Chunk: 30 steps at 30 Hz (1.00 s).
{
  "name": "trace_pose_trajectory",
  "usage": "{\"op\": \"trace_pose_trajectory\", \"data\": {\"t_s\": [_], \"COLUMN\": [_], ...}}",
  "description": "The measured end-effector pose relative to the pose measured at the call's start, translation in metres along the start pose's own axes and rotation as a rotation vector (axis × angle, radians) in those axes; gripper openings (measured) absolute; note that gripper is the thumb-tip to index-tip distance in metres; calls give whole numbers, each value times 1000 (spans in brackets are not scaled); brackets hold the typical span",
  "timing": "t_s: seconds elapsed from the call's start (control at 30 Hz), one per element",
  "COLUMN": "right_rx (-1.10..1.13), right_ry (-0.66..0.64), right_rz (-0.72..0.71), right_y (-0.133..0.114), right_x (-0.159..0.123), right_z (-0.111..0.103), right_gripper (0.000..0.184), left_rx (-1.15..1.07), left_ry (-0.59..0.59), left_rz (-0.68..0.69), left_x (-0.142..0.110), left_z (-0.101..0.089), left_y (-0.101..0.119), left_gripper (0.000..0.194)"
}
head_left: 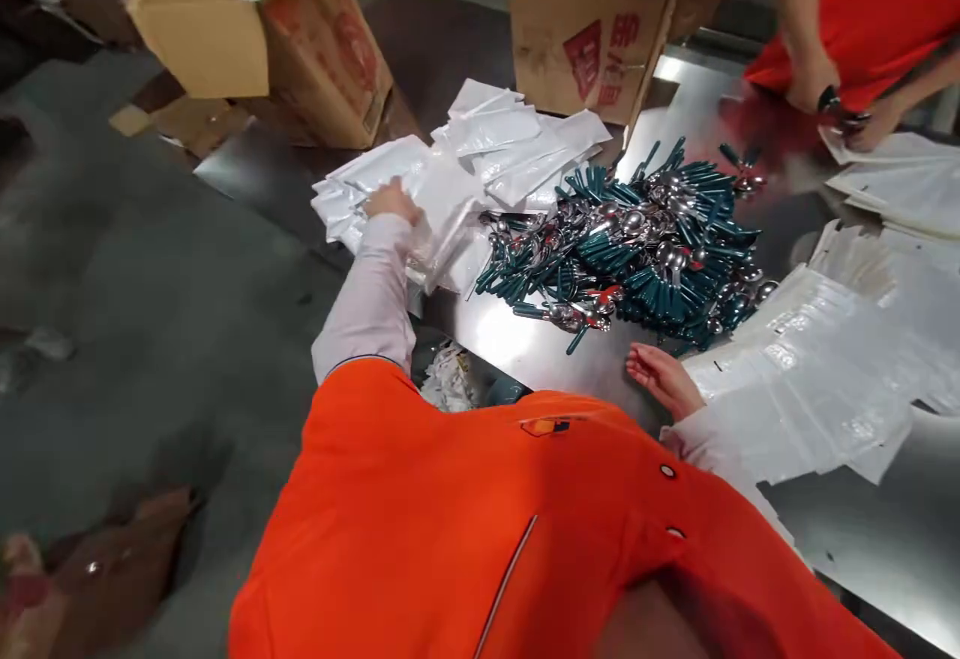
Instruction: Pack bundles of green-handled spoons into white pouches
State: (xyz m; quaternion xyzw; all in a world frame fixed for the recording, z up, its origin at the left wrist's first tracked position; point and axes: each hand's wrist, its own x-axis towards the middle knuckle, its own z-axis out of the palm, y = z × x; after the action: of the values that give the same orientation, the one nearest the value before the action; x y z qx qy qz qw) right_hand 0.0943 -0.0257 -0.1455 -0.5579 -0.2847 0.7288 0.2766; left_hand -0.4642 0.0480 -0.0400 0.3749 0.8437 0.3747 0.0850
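Note:
My left hand (391,201) reaches out over a heap of white plastic pouches (480,154) and rests on a clear-fronted pouch (442,229) at the heap's near edge; whether it grips it I cannot tell. My right hand (661,377) lies palm-up and empty on the steel table (525,339), fingers apart, just in front of a big pile of green-handled spoons (645,244). A spread of flat white pouches (825,369) lies right of that hand.
Two cardboard boxes stand at the back: an open one (262,29) at left, another (592,24) in the middle. A person in a red shirt (862,9) works at the far right with hands over more pouches (900,179). Grey floor lies left of the table.

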Motion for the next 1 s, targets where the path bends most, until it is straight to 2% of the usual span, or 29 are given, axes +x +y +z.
{"op": "trace_pose_trajectory", "data": {"t_s": [0.03, 0.07, 0.17, 0.2, 0.27, 0.33, 0.4, 0.47, 0.5, 0.57, 0.63, 0.67, 0.7, 0.77, 0.87, 1.0], "right_rx": [12, 22, -23, -60, -122, -204, -344, -548, -665, -926, -1172, -1287, -1400, -1607, -1779, -1783], "right_ry": [14, 31, 80, 96, 136, 203, 284, 329, 318, 235, 62, -26, -103, -224, -314, -356], "right_rz": [22, 40, 34, 10, -42, -127, -279, -488, -592, -791, -936, -984, -1012, -1028, -1034, -1124], "right_y": [5, 9, 14, 14, 10, -1, -20, -47, -63, -96, -126, -138, -148, -160, -164, -164], "right_x": [-3, -6, -13, -15, -16, -12, -1, 18, 31, 62, 97, 113, 129, 155, 180, 195], "right_z": [3, 7, 15, 15, 12, 3, -6, -10, -9, 0, 16, 26, 37, 54, 68, 68], "right_gripper": [41, 42, 45, 46, 46, 44, 35, 23, 18, 15, 25, 31, 37, 39, 30, 24], "left_rx": [-16, -52, -145, -128, -20, 138, 296, 351, 329, 198, 66, 13, -30, -61, -134, -184], "left_ry": [33, 11, -196, -226, -187, -162, -137, -115, -118, -152, -336, -462, -540, -642, -819, -900], "left_rz": [1, -1, 18, 13, -45, -128, -122, -6, 79, 237, 323, 334, 313, 286, 138, 29], "left_x": [8, 9, -3, -2, 15, 46, 69, 63, 47, -10, -83, -119, -152, -206, -257, -286], "left_z": [6, 16, 41, 45, 48, 49, 55, 69, 78, 98, 118, 128, 136, 148, 153, 149], "left_y": [-3, -6, -16, -21, -30, -35, -31, -16, -5, 17, 38, 45, 50, 54, 43, 19], "left_gripper": [36, 39, 52, 55, 59, 58, 54, 55, 55, 49, 37, 32, 28, 20, 22, 25]}}
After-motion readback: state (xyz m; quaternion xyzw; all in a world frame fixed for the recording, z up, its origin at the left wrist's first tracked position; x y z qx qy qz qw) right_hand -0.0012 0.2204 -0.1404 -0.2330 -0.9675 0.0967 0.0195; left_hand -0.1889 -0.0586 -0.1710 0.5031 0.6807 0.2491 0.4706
